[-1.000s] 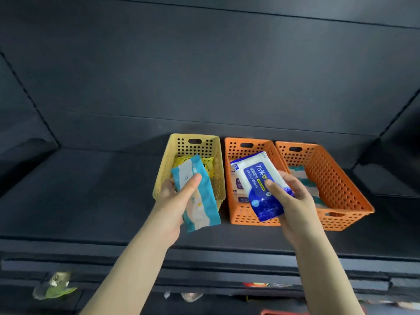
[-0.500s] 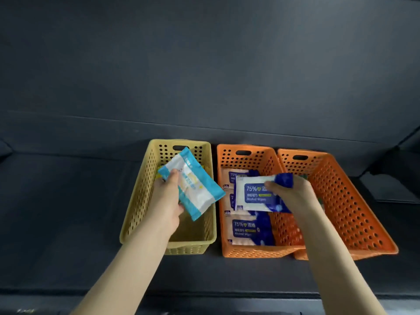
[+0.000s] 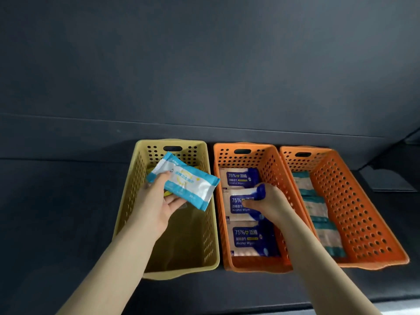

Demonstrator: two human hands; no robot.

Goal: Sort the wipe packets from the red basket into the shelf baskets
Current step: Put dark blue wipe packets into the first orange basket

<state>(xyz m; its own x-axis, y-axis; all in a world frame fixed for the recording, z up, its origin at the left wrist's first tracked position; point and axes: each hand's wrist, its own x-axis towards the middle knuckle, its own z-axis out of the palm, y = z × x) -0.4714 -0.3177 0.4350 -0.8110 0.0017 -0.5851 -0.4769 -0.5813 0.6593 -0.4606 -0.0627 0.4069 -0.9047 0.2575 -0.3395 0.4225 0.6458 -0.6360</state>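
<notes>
Blue packet (image 3: 188, 180) in left fingers (image 3: 176, 200) above yellow basket (image 3: 198, 153); navy packet (image 3: 236, 205) in right fingers (image 3: 252, 203).

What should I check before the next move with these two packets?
1. Left hand grips light blue packet: ok.
2. Right hand has dark blue packet inside middle orange basket, above matching packets: ok.
3. Dark blue packet released: not ok, the hand pinches it.
4. Light blue packet suits yellow basket under it: cannot tell; similar teal-white packets lie in right orange basket.
</notes>
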